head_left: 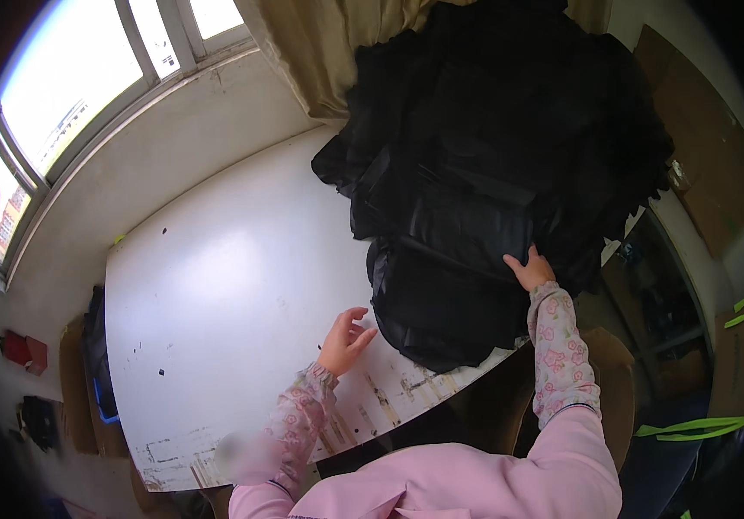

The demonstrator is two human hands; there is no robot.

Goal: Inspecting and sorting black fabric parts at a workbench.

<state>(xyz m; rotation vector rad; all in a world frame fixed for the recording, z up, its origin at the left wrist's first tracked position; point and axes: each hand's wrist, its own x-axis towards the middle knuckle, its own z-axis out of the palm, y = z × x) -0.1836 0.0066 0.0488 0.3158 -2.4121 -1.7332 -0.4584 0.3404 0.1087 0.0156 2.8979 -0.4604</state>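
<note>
While right hand (pixel 533 270), part-open, touches black sheets (pixel 476 216) | grip unclear | left hand (pixel 343 344) half-curled, holding nothing

Sheet pile (pixel 493 112) on right of table (pixel 216 337), curtain (pixel 296 52) behind, window (pixel 78 78) back left

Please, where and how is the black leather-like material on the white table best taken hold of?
Probably pinch its rounded near edge, coming from the person's side. There the black leather-like material lies low, close to the front rim of the white table, with the left hand beside it; farther back, it is heaped.
</note>
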